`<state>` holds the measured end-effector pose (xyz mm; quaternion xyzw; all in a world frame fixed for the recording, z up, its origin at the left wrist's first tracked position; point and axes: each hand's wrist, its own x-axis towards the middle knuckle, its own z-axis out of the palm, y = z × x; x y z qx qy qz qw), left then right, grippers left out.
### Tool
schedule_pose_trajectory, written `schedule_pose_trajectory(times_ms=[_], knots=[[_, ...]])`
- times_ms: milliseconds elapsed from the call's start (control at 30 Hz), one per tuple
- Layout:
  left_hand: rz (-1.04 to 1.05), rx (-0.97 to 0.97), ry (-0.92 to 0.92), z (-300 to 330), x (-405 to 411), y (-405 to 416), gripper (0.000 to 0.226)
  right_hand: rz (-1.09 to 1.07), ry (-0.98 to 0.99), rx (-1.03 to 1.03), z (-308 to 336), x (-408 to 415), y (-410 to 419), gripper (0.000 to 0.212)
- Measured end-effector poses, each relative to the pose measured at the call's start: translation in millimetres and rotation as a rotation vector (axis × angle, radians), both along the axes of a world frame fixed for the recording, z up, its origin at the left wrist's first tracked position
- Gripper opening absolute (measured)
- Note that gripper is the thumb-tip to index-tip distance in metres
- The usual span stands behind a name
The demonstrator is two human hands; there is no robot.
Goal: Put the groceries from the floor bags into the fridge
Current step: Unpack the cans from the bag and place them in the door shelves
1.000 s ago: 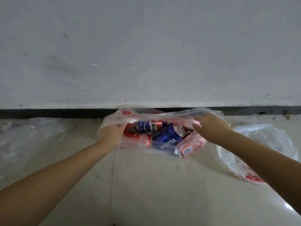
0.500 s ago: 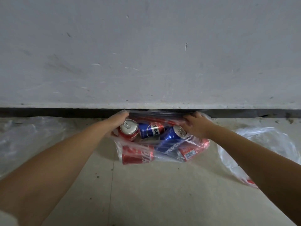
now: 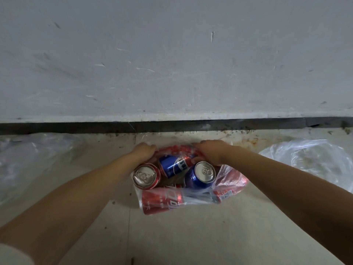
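A clear plastic bag (image 3: 232,178) with red print lies on the floor near the wall and holds several soda cans. A red can (image 3: 146,175) stands at its left with its top facing me. A blue Pepsi can (image 3: 174,165) lies behind it, and another blue can (image 3: 200,175) is tilted up at the right. A red Coca-Cola can (image 3: 161,200) lies on its side at the front. My left hand (image 3: 144,151) grips the bag's far left edge. My right hand (image 3: 209,151) grips its far right edge. The fingertips are hidden in the plastic.
A crumpled clear bag (image 3: 313,161) lies on the floor to the right, and another clear bag (image 3: 36,157) to the left. A grey wall (image 3: 172,64) with a dark baseboard strip (image 3: 76,128) runs just behind the bag. Beige floor tiles (image 3: 191,236) lie in front.
Both hands have moved to the bag's far edge and spread it wider. The cans now stand out more openly, and the view has come closer over the bag.
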<state>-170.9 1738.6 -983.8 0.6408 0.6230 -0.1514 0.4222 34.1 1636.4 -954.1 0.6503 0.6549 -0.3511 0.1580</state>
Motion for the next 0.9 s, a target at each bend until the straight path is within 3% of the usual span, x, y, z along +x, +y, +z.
schedule_pose_trajectory(times_ms=[100,200,333,433,500,567,667,733,800,867,900], knots=[[-0.198,0.064,-0.213,7.8,11.0,2.6,0.037,-0.109,-0.037,0.097,-8.5,4.0,-0.5,0.032],[-0.435,-0.013,-0.414,20.6,23.2,-3.0,0.033,-0.321,-0.035,0.175,-20.0,14.2,0.0,0.024],[-0.622,-0.142,-0.332,22.3,29.0,0.1,0.04,-0.44,-0.057,0.05,-23.5,37.8,-4.0,0.027],[-0.313,-0.325,-0.398,26.9,4.2,13.8,0.034,-0.418,-0.169,-0.018,-23.2,52.9,-15.3,0.025],[-0.004,-0.441,-0.48,26.4,-23.1,15.8,0.027,-0.498,-0.072,-0.068,-20.1,55.6,-22.9,0.029],[0.195,-0.429,-0.484,22.0,-46.7,13.1,0.023,-0.575,0.02,-0.109,-12.7,55.1,-30.6,0.035],[0.299,-0.167,-0.497,14.6,-62.0,-2.5,0.017,-0.687,0.109,-0.097,0.2,51.7,-47.6,0.052],[0.235,0.153,-0.488,16.2,-70.6,-19.0,0.031,-0.54,-0.046,-0.001,13.2,45.1,-62.2,0.068],[-0.071,0.425,-0.492,27.5,-85.2,-42.0,0.032,-0.332,-0.29,0.144,24.9,37.3,-81.8,0.057],[-0.563,0.624,-0.508,36.9,-104.7,-64.6,0.02,-0.156,-0.438,0.265,40.3,20.9,-99.7,0.033],[-0.795,0.7,-0.488,40.6,-110.0,-75.8,0.02,-0.093,-0.457,0.291,48.9,8.8,-105.7,0.031]])
